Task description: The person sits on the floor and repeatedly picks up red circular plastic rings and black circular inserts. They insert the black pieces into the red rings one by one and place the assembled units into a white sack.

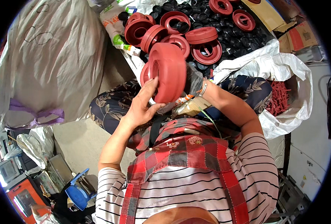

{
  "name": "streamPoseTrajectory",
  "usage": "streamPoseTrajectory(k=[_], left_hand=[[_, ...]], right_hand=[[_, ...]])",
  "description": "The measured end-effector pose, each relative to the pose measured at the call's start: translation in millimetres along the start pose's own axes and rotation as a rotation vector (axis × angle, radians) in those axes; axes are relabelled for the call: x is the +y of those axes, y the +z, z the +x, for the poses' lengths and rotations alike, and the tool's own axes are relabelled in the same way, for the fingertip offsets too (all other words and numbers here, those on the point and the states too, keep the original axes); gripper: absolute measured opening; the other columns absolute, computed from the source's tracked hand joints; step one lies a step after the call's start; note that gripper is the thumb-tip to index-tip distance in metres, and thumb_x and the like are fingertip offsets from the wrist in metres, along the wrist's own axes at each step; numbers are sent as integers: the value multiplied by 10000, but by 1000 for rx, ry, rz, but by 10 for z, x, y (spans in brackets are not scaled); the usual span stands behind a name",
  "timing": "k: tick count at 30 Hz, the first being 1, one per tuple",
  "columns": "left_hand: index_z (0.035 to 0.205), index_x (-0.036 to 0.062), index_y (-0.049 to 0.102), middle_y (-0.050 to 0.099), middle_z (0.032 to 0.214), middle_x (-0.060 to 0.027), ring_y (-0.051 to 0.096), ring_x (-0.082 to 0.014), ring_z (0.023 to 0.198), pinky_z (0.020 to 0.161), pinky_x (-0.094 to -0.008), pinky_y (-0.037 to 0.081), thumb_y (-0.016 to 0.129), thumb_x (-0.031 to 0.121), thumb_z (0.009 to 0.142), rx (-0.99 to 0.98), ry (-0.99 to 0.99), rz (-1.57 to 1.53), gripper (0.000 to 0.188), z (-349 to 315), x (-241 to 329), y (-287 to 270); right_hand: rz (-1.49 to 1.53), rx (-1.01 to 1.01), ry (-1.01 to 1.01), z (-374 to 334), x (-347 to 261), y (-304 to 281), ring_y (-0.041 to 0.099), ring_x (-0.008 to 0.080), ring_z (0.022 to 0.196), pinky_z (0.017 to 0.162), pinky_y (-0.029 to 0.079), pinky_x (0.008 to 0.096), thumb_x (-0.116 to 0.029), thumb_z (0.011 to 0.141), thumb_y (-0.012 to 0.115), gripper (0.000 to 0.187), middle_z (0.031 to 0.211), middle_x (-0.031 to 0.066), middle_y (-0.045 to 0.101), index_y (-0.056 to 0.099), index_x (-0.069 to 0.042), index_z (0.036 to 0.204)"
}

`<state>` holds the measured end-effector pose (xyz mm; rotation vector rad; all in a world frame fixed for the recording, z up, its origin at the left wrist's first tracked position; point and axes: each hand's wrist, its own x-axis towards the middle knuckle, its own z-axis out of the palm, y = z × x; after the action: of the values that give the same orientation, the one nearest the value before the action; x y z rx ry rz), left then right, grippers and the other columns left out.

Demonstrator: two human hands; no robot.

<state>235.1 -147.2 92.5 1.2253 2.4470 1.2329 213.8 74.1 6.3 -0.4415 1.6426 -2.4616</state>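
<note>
A large red plastic threaded ring (175, 71) is held up on edge above my lap, its ribbed hole facing left. My left hand (142, 106) grips its near left side, the fingers at the hole's rim and the thumb below. Against the right side of the ring rests my right hand (196, 80) in a dark grey glove; its fingers are hidden behind the ring. Just beyond lie several similar red rings (206, 52), some flat and some tilted, on a heap of small black plastic caps (229, 39).
A big stuffed white sack (57, 63) stands at the left. At the right, an opened white bag (303, 82) contains red plastic shavings (278, 98). Cardboard (300, 37) lies at the far right. A blue stool (77, 194) is behind at the lower left, near a person's arm (36, 211).
</note>
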Motion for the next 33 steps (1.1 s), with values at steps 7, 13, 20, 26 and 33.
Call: streamPoseTrajectory(k=[7, 13, 20, 26, 33], left_hand=[[1352, -16, 382, 447, 1320, -224, 432, -374, 1229, 1046, -417, 338, 720, 153, 754, -146, -98, 134, 707, 75, -243, -117], [1207, -28, 545, 568, 1189, -228, 532, -340, 1138, 953, -385, 427, 668, 335, 827, -123, -212, 103, 539, 310, -508, -231], [1201, -17, 560, 653, 1033, -140, 612, -160, 936, 837, -297, 476, 643, 260, 872, -129, -453, -231, 439, 637, -835, -343], [1091, -26, 613, 667, 893, -112, 623, -153, 821, 760, -294, 492, 600, 246, 890, -102, -524, -293, 339, 906, -980, -330], [1295, -1, 437, 582, 1164, -120, 580, -199, 1047, 922, -328, 449, 656, 239, 846, 178, -451, -1211, 554, 1157, -860, -296]], right_hand=[[-1130, 261, 275, 503, 0, -784, 605, 316, 958, 809, 482, 395, -225, 873, 557, 292, 1060, 139, 634, 566, -67, 1118], [-1824, -253, 273, 851, 448, -1092, 566, 359, 1061, 853, 489, 398, -87, 763, 582, 323, 1115, 178, 606, 564, -65, 1085], [-1964, -614, 439, 992, 917, -1144, 500, 341, 1175, 1053, 272, 469, -278, 757, 609, 624, 1280, 198, 513, 429, -51, 1311], [-1447, 79, 399, 1007, -265, -841, 596, 343, 1002, 944, 414, 407, -477, 786, 602, 623, 1073, 219, 611, 526, -29, 1212], [-1049, 165, 121, 973, -750, -1329, 573, 337, 1032, 904, 455, 374, -346, 857, 532, 439, 1134, 193, 588, 538, -55, 1187]])
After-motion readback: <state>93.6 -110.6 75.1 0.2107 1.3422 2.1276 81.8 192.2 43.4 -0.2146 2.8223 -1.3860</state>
